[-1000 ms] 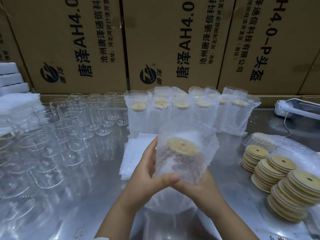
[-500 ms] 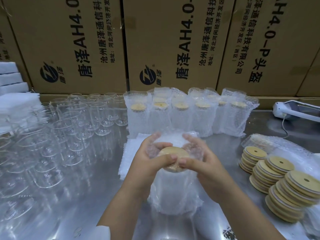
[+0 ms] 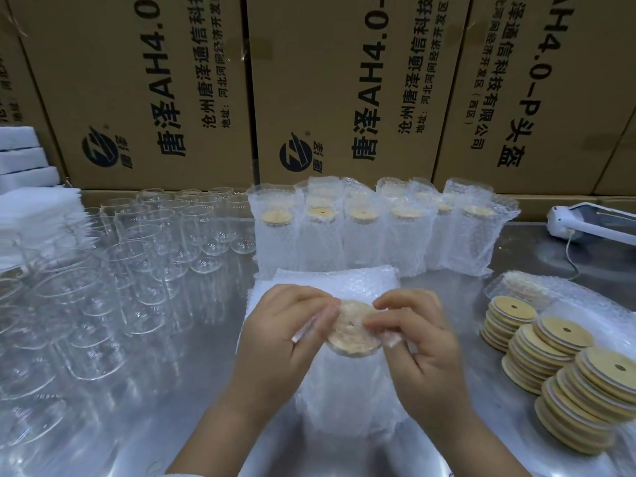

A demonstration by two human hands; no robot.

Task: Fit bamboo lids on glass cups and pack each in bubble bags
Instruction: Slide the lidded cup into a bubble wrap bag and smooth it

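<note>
A glass cup in a bubble bag point(image 3: 347, 404) stands on the steel table in front of me, its bamboo lid point(image 3: 352, 333) showing through the folded film. My left hand point(image 3: 285, 339) pinches the bag's top edge at the lid's left side. My right hand point(image 3: 420, 342) pinches the film on the right, fingers curled over the lid's rim. Under and behind the cup lies a stack of flat bubble bags point(image 3: 330, 280).
Several bare glass cups point(image 3: 137, 256) crowd the left of the steel table point(image 3: 192, 383). A row of packed cups point(image 3: 375, 232) stands at the back centre. Stacks of bamboo lids point(image 3: 557, 370) lie at right. Cardboard boxes point(image 3: 344, 87) wall the back; a white device point(image 3: 585, 223) lies far right.
The bagged cup went from held up in both hands to standing on the table. Both hands moved to the top and are folding the bag's open end down over the lid.
</note>
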